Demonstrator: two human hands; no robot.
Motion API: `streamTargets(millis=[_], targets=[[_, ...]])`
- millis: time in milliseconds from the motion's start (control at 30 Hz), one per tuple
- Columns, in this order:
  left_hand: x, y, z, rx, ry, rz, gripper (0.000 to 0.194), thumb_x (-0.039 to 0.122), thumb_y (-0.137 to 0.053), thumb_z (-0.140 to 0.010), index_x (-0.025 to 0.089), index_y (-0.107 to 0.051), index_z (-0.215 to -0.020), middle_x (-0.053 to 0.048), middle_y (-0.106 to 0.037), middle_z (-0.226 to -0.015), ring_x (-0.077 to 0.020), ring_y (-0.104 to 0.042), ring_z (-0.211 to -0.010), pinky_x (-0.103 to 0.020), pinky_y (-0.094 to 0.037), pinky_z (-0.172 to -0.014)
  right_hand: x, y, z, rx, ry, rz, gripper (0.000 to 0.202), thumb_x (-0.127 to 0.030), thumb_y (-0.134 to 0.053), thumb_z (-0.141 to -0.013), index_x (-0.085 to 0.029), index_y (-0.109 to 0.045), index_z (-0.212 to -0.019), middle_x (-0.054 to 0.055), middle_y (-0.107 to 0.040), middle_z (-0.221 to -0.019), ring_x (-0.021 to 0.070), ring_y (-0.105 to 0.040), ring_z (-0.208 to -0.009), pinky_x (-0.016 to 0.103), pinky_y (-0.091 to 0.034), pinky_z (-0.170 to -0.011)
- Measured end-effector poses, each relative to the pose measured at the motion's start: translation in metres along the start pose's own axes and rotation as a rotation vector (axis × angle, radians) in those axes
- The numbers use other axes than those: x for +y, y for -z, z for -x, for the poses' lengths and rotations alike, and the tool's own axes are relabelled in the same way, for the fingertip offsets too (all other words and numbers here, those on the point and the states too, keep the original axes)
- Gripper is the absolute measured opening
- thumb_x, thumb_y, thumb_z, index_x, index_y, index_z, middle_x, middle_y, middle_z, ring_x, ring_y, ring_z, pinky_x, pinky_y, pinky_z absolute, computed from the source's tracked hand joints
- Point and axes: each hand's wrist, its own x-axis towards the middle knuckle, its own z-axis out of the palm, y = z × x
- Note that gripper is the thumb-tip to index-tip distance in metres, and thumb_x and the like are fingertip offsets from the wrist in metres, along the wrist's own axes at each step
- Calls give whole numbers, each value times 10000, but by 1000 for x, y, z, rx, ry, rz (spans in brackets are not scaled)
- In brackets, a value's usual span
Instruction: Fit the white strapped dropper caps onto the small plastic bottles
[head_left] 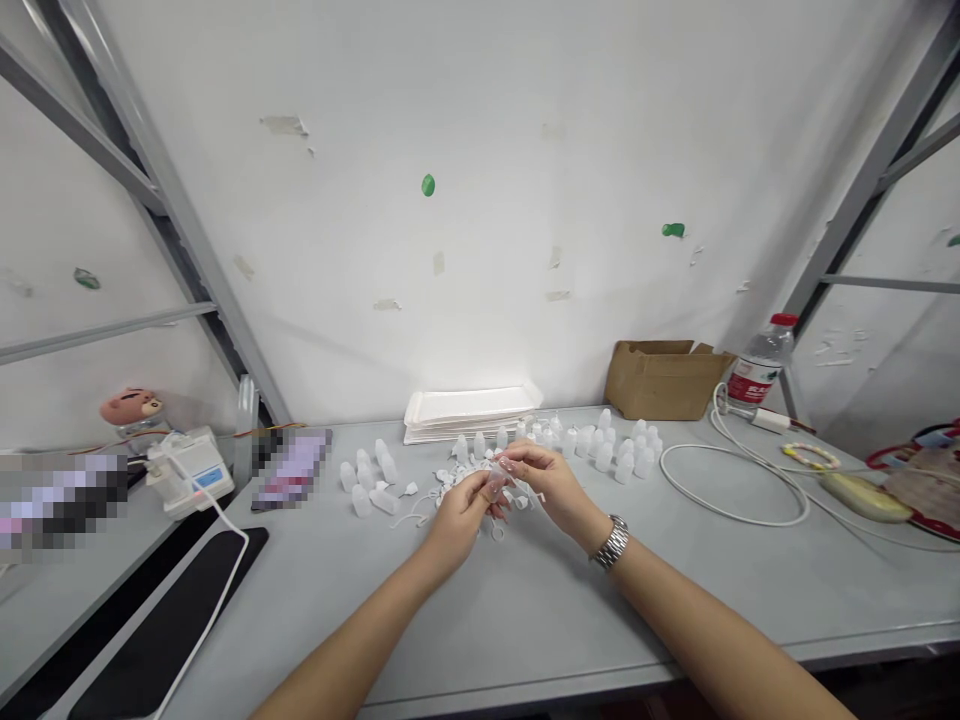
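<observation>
Left hand (460, 508): you're grasping a translucent bottle (496, 487)
Right hand (546, 482): you're touching its upper end; can't tell grip

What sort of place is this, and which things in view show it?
Probably a workstation for small parts: small translucent white plastic bottles sit in groups on a flat grey table, with an open brown cardboard box towards the back.
</observation>
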Motion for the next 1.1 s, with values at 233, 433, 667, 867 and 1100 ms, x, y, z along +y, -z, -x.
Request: streamTargets(millis=[233, 433, 667, 867, 1100], targets=[[2, 1, -1, -58, -6, 69, 355, 464, -436, -827, 146, -559, -728, -15, -569, -694, -129, -557, -611, -270, -440, -644, 5, -3, 1, -89, -63, -103, 209, -404, -630, -722, -201, -678, -729, 16, -550, -792, 113, -487, -584, 296, -396, -587], [3, 2, -1, -83, 1, 115, 368, 478, -436, -821, 152, -562, -704, -14, -571, -674, -136, -560, -609, -276, -437, -637, 3, -4, 2, -131, -89, -123, 235, -408, -603, -745, -187, -673, -703, 20, -558, -762, 117, -496, -583, 291, -392, -593], [-2, 1, -3, 75, 3, 17, 349, 480, -514, -770, 147, -587, -844, -23, -586, -714, -150, -557, -669, -278, -451, -662, -5, -1, -1, 11, -66, 34, 222, -401, -647, -699, -218, -702, -810, 25, -579, -816, 160, -525, -780, 305, -407, -724], [-5, 2, -1, 131, -59, -201, 324, 437, -459, -821, 154, -608, -877, -24, -600, -744, -153, -555, -692, -278, -437, -690, -3, -3, -2, 72, -22, 109, 191, -388, -683, -652, -199, -686, -676, 20, -566, -805, 166, -532, -792, 317, -415, -744], [-7, 9, 1, 114, -179, -509, 283, 343, -397, -862, 201, -607, -989, -42, -628, -855, -181, -566, -812, -309, -439, -750, -1, 0, 0, 22, 69, 254, 178, -394, -673, -673, -234, -713, -740, 49, -551, -906, 191, -527, -903, 309, -445, -757]])
